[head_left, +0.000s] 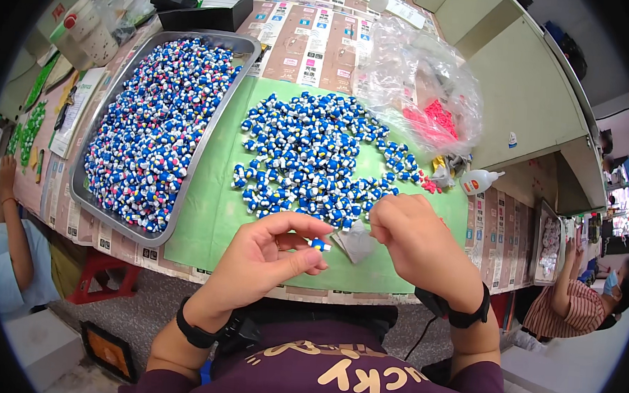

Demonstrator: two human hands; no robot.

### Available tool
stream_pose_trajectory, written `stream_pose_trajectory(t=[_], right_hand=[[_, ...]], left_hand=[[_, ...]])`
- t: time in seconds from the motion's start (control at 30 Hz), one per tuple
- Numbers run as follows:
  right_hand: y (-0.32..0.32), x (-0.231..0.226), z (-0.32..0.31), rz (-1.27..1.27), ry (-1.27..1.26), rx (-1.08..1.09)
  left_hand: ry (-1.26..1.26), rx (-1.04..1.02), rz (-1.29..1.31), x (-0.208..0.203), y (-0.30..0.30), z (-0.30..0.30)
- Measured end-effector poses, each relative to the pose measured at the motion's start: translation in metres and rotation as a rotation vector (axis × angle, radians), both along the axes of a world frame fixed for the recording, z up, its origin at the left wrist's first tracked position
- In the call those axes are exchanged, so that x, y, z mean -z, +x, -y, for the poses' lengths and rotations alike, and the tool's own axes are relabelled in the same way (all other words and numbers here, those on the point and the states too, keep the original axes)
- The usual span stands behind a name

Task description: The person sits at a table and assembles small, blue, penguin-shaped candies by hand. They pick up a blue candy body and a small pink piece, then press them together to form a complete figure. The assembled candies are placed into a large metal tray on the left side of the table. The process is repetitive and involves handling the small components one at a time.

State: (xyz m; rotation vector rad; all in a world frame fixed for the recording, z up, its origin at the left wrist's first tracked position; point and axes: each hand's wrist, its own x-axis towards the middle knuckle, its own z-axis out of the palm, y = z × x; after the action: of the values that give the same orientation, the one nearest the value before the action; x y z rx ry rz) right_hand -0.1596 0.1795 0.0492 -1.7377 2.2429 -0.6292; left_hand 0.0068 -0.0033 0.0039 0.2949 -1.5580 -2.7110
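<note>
My left hand (272, 248) pinches a small blue-and-white figurine (318, 245) between thumb and fingers, just above the near part of the green mat (219, 219). To its right, my right hand (416, 235) is closed with the fingertips turned down, and what it holds, if anything, is hidden. A small pale grey square (355, 243) lies between the two hands, close to the right fingers. Beyond them spreads a loose pile of blue-and-white figurines (306, 149) with yellow touches. Several tiny pink pieces (429, 184) lie at the pile's right edge.
A metal tray (254, 46) full of similar figurines stands at the left. At the right are a white squeeze bottle (478, 181) and a clear plastic bag (409, 65) with pink pieces. A black box (203, 18) stands behind. Other people sit at both sides.
</note>
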Motion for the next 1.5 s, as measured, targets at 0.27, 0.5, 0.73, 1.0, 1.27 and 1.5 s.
stream_pose_trajectory(t=[0.27,0.5,0.73,1.0,1.27,1.5], right_hand=[[0.002,0.001,0.002,0.016,0.02,0.015],[0.025,-0.015,0.001,0.61,-0.289,0.168],[0.046,-0.005,0.004,0.524,-0.423,0.179],[0.054,0.001,0.006,0.299,-0.462,0.2],[0.043,0.004,-0.002,0.567,-0.41,0.267],[-0.031,0.014,-0.076,0.128,-0.211,0.519]], left_hand=[[0.016,0.029,0.0,0.004,0.0,0.0],[0.043,-0.047,-0.024,-0.002,-0.005,-0.01],[-0.096,-0.23,-0.176,-0.001,-0.008,-0.033],[-0.708,-0.423,-0.299,-0.006,-0.008,-0.041],[-0.986,-0.413,-0.412,-0.009,-0.002,-0.023],[-1.005,-0.934,-0.081,0.01,0.045,0.072]])
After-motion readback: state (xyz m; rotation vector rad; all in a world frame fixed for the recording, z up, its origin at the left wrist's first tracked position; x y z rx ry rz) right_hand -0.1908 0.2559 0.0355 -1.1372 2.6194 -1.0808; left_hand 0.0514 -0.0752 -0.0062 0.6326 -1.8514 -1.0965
